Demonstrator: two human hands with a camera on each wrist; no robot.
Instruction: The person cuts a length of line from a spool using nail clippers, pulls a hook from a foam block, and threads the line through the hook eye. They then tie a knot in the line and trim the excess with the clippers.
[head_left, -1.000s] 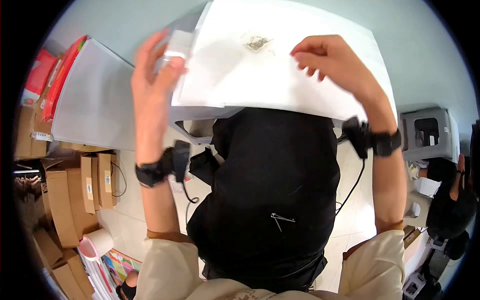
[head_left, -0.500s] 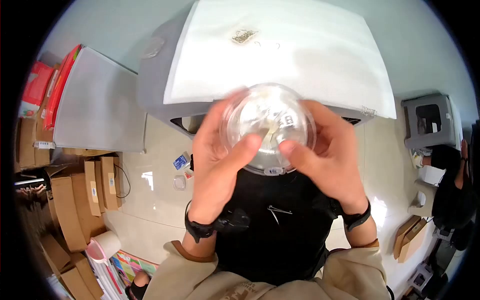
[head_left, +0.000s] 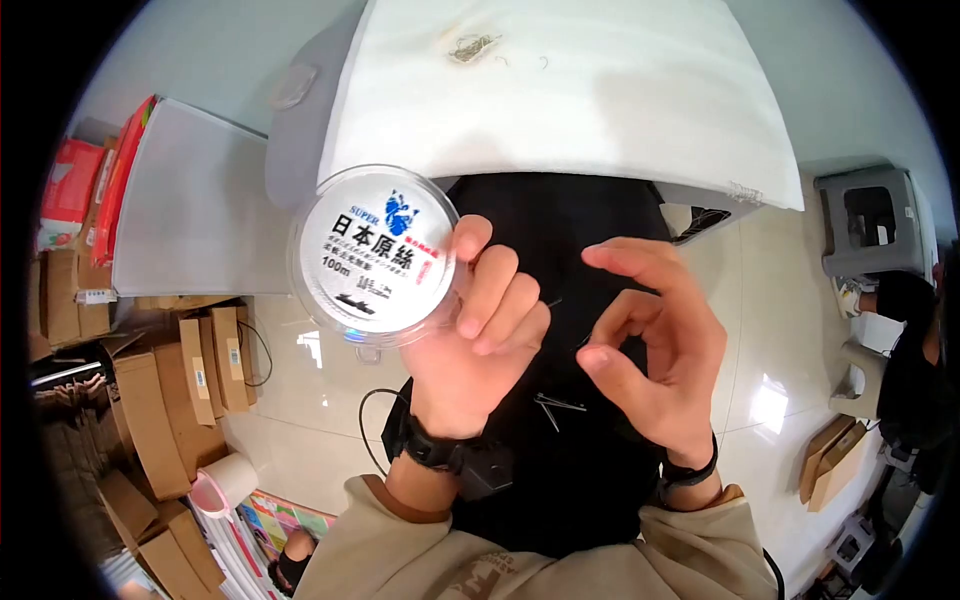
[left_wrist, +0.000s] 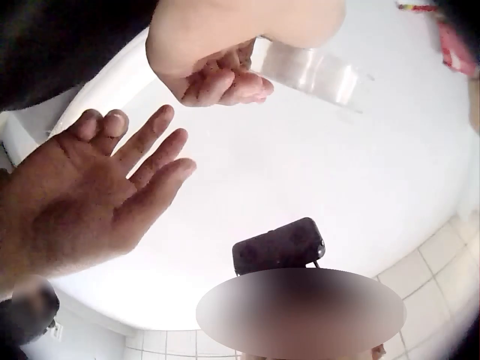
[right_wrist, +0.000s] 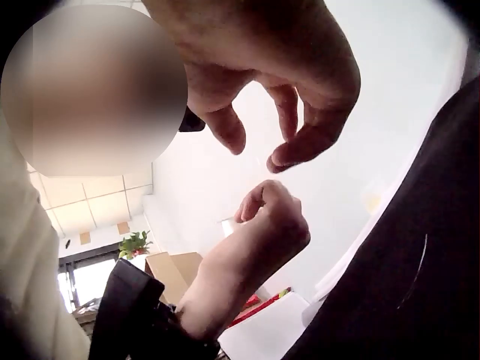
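the clear round spool [head_left: 372, 255] of fishing line is held up in the air, at about ten o'clock from the middle of the head view, its white printed label facing the person. the left hand [head_left: 480, 340] grips it at its four o'clock edge: the fingers [head_left: 495, 290] are curled together and clamped on the rim. the right hand [head_left: 650, 360] is just beside it at three o'clock, not touching the spool, and holds nothing that i can see; its fingers are apart and loosely bent, with a gap between the thumb and the forefinger. in the left wrist view that palm is spread wide. behind both hands, at twelve o'clock, a white sheet [head_left: 600, 110] covers a grey table [head_left: 300, 150], and a small tangle of wire [head_left: 470, 46] lies on the sheet. cardboard boxes [head_left: 150, 400] stand on the floor at eight o'clock, and a grey stool [head_left: 870, 230] at three o'clock.
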